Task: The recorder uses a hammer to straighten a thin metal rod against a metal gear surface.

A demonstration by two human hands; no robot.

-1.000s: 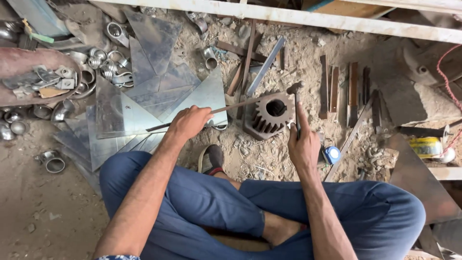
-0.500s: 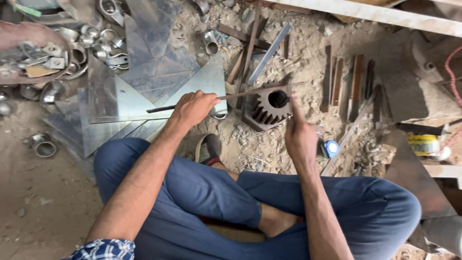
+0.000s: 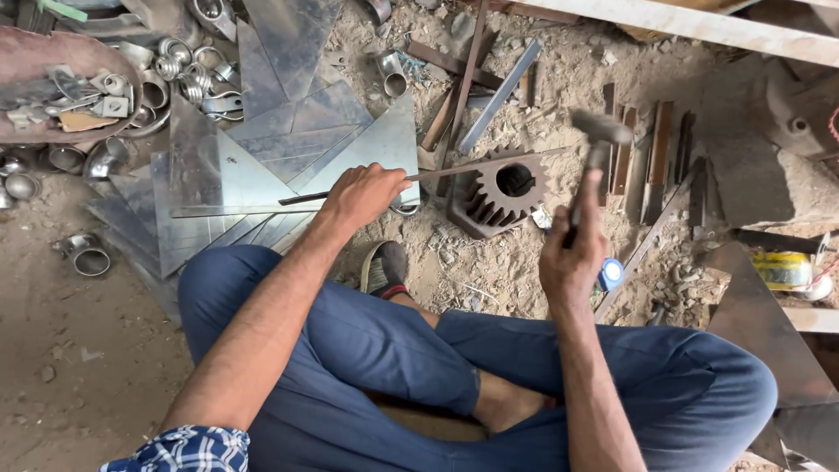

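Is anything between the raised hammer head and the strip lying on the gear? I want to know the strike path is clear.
Nothing visible: hammer in right hand hangs above open ground beside the gear; left hand grips the strip away from it.

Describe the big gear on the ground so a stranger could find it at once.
Start at the person's left hand, which holds a thin metal rod pointing right. The rod's far end lies across the gear, on sandy ground beside the sheet-metal triangles. It alone is thick, dark and toothed, with a round central hole.
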